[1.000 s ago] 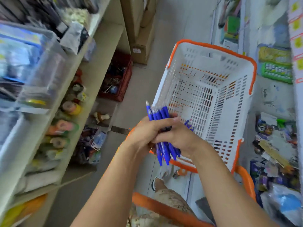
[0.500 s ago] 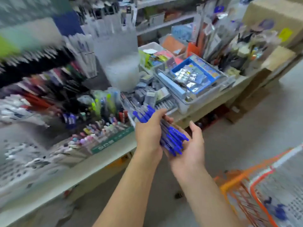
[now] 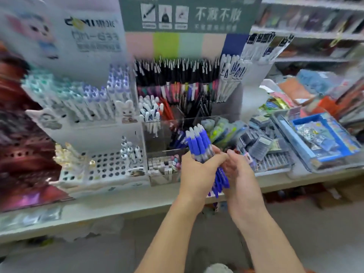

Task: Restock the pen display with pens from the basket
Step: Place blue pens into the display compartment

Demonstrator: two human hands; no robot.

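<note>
- A clear plastic bin is sitting at the middle of the pen display, just behind the hands, with a few blue pens already leaning inside it at its right end.
- White-capped pens are standing at about 11 o'clock from the hands, and rows of black pens are lining the display at 12 o'clock.
- A white rack with round holes is lying at 9 o'clock, holding a few small pens.
- A blue tray of small packets is resting at 3 o'clock, with dark flat boxes piled between it and the hands.
- A green sign with white lettering is hanging at 12 o'clock above the display; everything is looking blurred.
- A pale shelf is carrying the display, with grey floor showing below and more shelves at 2 o'clock.
- The left hand is wrapping its grip round a bundle of blue pens, thumb crossing the front, caps pointing toward 12 o'clock over the bin's front edge.
- The right hand is lying with fingers fairly straight, cupping the bundle's lower right side.
</note>
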